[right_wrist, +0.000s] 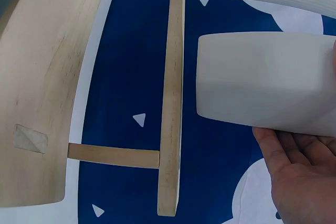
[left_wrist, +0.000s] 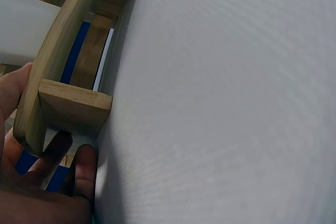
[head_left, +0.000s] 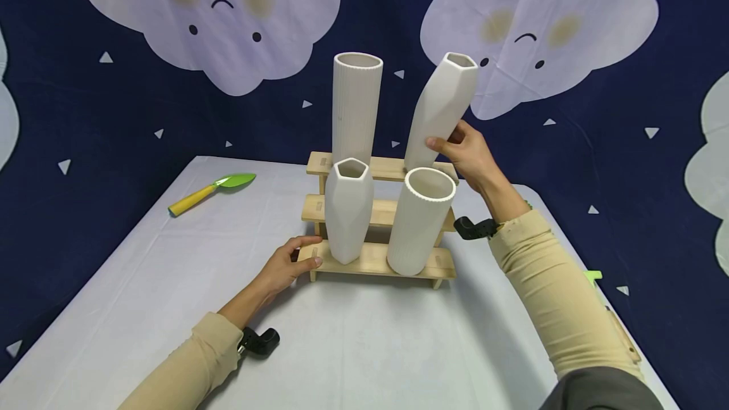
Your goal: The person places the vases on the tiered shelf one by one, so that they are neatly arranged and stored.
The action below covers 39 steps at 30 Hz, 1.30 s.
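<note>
A three-tier wooden stand (head_left: pixel 376 259) stands mid-table. My left hand (head_left: pixel 281 269) grips the left end of its lowest shelf; in the left wrist view the thumb lies over the shelf and fingers (left_wrist: pixel 84 174) curl beneath. With my right hand (head_left: pixel 471 155) I hold a white faceted vase (head_left: pixel 440 103), tilted rightward over the top shelf's right part. The right wrist view shows a gap between this vase's base (right_wrist: pixel 210 77) and the shelf edge (right_wrist: pixel 172 98). A ribbed white vase (head_left: pixel 355 106) is upright at top left. On the lowest shelf stand another faceted vase (head_left: pixel 348 214) and a ribbed one (head_left: pixel 418 226).
Left of the stand, a trowel with yellow handle and green blade (head_left: pixel 213 195) lies on the white tablecloth (head_left: pixel 171 283). A green object (head_left: pixel 593 275) shows at the right edge, partly behind my right sleeve. Behind the table hangs a dark blue backdrop (head_left: pixel 376 11) with clouds.
</note>
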Each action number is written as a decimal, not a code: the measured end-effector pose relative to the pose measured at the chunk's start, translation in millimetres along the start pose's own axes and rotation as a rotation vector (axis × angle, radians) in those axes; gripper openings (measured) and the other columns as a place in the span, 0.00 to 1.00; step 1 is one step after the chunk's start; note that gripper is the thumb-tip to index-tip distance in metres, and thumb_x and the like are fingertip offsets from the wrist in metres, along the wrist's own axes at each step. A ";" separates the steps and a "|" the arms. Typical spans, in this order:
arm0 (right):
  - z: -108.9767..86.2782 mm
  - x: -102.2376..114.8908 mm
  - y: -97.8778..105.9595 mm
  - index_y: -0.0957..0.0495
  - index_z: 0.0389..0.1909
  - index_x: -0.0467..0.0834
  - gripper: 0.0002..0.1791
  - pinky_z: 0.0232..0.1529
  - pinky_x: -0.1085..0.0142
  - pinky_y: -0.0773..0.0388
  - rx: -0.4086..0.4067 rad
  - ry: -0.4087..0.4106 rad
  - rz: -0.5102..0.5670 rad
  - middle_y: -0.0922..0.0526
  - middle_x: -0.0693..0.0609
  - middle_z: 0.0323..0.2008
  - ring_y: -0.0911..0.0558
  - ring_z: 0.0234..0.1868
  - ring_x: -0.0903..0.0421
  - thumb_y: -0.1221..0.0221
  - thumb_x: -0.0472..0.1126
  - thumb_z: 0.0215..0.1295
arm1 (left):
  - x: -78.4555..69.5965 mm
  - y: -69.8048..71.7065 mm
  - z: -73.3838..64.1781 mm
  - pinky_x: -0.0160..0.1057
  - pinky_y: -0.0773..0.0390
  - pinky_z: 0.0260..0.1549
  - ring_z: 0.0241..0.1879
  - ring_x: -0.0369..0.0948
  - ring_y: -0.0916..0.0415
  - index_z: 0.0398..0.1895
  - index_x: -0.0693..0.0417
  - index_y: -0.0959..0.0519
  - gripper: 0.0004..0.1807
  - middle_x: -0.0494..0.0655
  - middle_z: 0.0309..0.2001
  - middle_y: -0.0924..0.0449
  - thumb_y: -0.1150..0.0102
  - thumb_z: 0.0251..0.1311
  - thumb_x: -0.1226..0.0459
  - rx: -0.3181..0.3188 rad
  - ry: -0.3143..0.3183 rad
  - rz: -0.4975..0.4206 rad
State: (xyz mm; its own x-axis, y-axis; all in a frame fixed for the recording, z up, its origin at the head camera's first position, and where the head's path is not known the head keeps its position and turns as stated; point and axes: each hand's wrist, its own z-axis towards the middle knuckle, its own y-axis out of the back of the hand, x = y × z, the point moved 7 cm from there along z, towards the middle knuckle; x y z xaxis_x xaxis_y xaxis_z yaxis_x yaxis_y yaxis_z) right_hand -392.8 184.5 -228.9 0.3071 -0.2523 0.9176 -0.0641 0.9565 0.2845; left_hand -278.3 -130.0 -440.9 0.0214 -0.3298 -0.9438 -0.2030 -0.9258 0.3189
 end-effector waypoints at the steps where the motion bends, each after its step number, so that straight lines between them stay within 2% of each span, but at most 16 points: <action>1: 0.4 -0.4 -0.6 0.32 0.59 0.40 0.30 0.60 0.57 0.29 0.002 -0.001 0.003 0.21 0.50 0.49 0.21 0.48 0.60 0.34 0.39 0.56 | 0.3 0.0 0.2 0.46 0.29 0.53 0.60 0.52 0.34 0.63 0.42 0.31 0.29 0.53 0.67 0.38 0.37 0.57 0.54 -0.001 0.000 0.000; 8: 3.0 -1.6 -3.1 0.32 0.59 0.38 0.30 0.60 0.58 0.28 0.009 -0.007 -0.011 0.20 0.49 0.49 0.21 0.47 0.60 0.34 0.39 0.56 | 1.5 0.1 0.8 0.39 0.27 0.47 0.56 0.49 0.32 0.63 0.42 0.31 0.29 0.53 0.65 0.37 0.37 0.58 0.54 0.001 0.000 -0.007; 17: 4.6 -6.6 -4.1 0.32 0.59 0.38 0.30 0.58 0.60 0.27 0.018 -0.038 -0.066 0.21 0.46 0.50 0.21 0.47 0.60 0.34 0.42 0.57 | 0.1 0.2 0.5 0.38 0.27 0.46 0.55 0.49 0.31 0.63 0.42 0.31 0.29 0.54 0.63 0.36 0.37 0.58 0.55 0.002 -0.002 -0.012; 33: 8.2 -9.3 -5.6 0.34 0.61 0.38 0.32 0.59 0.59 0.28 0.036 -0.078 -0.113 0.23 0.42 0.54 0.22 0.51 0.55 0.35 0.45 0.58 | 2.0 -0.1 1.0 0.41 0.28 0.49 0.58 0.51 0.33 0.63 0.42 0.31 0.29 0.54 0.66 0.38 0.38 0.58 0.54 0.001 0.003 0.003; 39: 8.2 -9.6 -5.4 0.35 0.62 0.38 0.33 0.59 0.58 0.29 0.043 -0.086 -0.123 0.25 0.40 0.56 0.23 0.53 0.53 0.35 0.45 0.58 | 1.8 -0.2 1.0 0.48 0.31 0.55 0.63 0.52 0.37 0.63 0.41 0.31 0.29 0.53 0.69 0.41 0.37 0.58 0.53 -0.002 0.007 0.020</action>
State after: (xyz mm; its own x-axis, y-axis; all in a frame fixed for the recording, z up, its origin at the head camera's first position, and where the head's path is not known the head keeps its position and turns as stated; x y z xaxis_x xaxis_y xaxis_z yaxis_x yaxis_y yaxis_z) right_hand -403.2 180.6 -237.0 0.2329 -0.3802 0.8951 -0.0727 0.9110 0.4059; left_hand -279.2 -130.2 -442.7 0.0243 -0.3497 -0.9366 -0.2011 -0.9194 0.3380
